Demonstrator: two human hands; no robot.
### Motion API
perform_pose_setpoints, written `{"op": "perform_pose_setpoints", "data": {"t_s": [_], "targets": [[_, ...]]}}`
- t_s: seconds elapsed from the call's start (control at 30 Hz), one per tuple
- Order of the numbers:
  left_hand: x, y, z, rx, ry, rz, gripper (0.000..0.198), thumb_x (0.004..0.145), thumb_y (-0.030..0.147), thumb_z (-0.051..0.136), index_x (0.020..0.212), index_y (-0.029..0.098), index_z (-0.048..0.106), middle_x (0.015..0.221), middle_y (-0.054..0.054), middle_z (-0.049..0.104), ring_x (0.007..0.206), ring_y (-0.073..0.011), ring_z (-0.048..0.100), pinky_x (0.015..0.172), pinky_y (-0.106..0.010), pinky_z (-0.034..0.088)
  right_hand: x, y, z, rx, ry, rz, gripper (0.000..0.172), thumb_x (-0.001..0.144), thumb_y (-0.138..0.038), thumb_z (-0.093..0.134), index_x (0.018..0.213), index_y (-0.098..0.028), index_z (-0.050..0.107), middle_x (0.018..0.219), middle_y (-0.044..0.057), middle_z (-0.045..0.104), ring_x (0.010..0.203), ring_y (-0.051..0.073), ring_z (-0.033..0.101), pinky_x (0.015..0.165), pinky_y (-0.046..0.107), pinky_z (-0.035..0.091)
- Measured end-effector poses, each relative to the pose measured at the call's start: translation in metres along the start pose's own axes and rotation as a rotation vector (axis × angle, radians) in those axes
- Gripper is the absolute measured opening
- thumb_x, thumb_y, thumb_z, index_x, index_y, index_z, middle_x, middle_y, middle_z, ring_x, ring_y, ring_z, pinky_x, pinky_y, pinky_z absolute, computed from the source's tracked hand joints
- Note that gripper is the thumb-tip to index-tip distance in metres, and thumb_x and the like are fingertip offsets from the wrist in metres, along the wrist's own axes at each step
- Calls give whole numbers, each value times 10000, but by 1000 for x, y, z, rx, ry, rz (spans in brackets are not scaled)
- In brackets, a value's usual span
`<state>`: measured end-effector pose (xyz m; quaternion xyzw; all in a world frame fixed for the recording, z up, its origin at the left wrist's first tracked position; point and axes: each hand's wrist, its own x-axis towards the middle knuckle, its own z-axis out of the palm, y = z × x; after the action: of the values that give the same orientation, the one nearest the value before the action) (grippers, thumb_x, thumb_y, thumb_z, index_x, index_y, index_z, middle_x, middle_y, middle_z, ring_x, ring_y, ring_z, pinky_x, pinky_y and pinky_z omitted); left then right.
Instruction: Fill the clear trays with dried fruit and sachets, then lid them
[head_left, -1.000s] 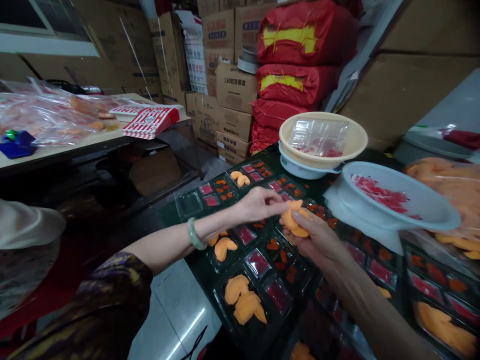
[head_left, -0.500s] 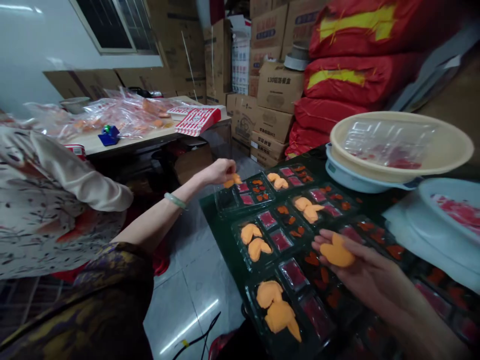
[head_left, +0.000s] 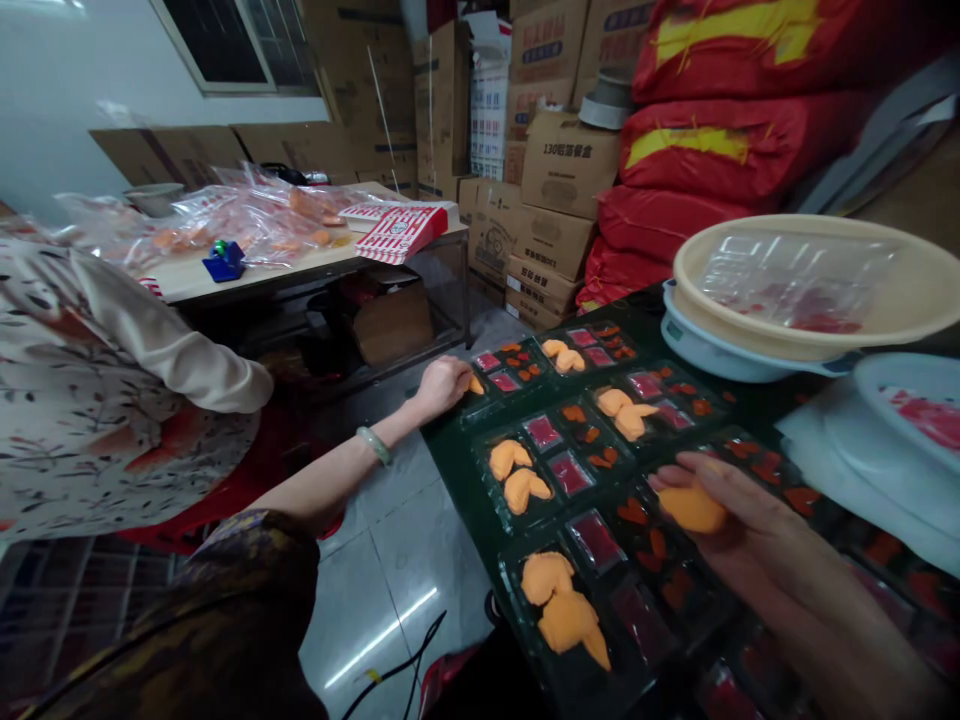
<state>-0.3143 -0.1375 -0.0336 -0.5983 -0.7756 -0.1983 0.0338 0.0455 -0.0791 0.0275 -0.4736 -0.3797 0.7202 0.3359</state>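
Glossy black plastic trays sit beside matt brown corrugated cardboard cartons, smooth woven red plastic sacks and polished, shiny pale floor tiles.

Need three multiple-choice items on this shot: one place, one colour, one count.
1. Where is the cream bowl?
A) Nested in the pale blue bowl
B) On the wooden table
C) On the floor

2. What colour is the piece in the right hand?
A) White
B) Green
C) Orange

3. How many bangles are on the left arm?
A) None
B) One
C) Three

1: A, its base sits inside the blue bowl's rim.
2: C, the piece shows orange against the fingers.
3: B, a single green bangle circles the wrist.
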Motion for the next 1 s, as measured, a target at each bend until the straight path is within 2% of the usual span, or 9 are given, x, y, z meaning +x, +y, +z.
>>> {"op": "perform_pose_setpoints", "data": {"t_s": [0.1,0.2,0.3,0.4,0.5,0.63,0.8,0.9,1.0], "targets": [[-13,28,-12,-13,124,-49,304,868,231,376,822,112,652,820,-123,627,816,-196,546,799,-329,417,-2,-5,20,114,63,121,47,764,-202,590,786,-214,629,837,43,654,872,165,616,722,252,542],[-31,83,-32,-226,273,65,283,873,333,432,928,133,625,907,-110,626,879,-189,543,826,-321,421,-8,-9,50,189,40,219,154,841,-228,474,741,-196,588,796,63,635,817,162,619,715,272,542],[-49,140,-46,-549,125,478,332,783,389,590,1007,145,614,944,-98,620,864,-179,558,774,-290,454,-15,-10,76,216,-75,262,253,889,-278,367,735,-195,549,739,63,602,775,180,613,728,327,543],[-58,167,-47,-613,60,582,294,813,366,556,969,126,628,924,-107,627,843,-179,560,764,-290,453,-19,-8,89,216,-186,255,265,904,-313,316,786,-211,529,753,52,595,809,189,611,748,353,537],[-53,158,-47,-668,25,427,223,864,273,467,890,118,625,807,-77,639,726,-142,562,680,-255,450,-23,-4,91,193,-232,240,253,904,-360,325,901,-205,525,846,82,620,880,194,618,791,344,516],[-34,104,-53,-753,49,79,204,839,248,470,959,105,553,751,-48,630,614,-107,550,559,-207,423,-25,-2,73,97,-239,262,297,849,-344,492,1103,-192,475,995,136,632,928,232,626,815,372,497],[-12,36,-37,-257,-67,-223,150,791,206,484,882,121,568,692,-39,629,592,-121,552,528,-211,394,-23,2,31,31,-196,237,340,746,-257,605,1072,-187,536,949,129,657,839,219,641,668,299,522],[-9,25,-18,-90,-66,-269,111,733,210,524,776,154,609,709,-60,629,665,-180,564,558,-258,390,-23,3,10,13,-196,214,319,700,-277,653,1001,-193,589,897,101,664,803,205,635,623,275,524],[-12,31,-8,62,-27,-266,158,739,225,490,764,149,626,843,-130,628,847,-273,548,604,-312,393,-25,1,-5,-21,-196,164,270,703,-297,667,947,-189,623,875,89,663,797,196,630,604,257,525]]}}
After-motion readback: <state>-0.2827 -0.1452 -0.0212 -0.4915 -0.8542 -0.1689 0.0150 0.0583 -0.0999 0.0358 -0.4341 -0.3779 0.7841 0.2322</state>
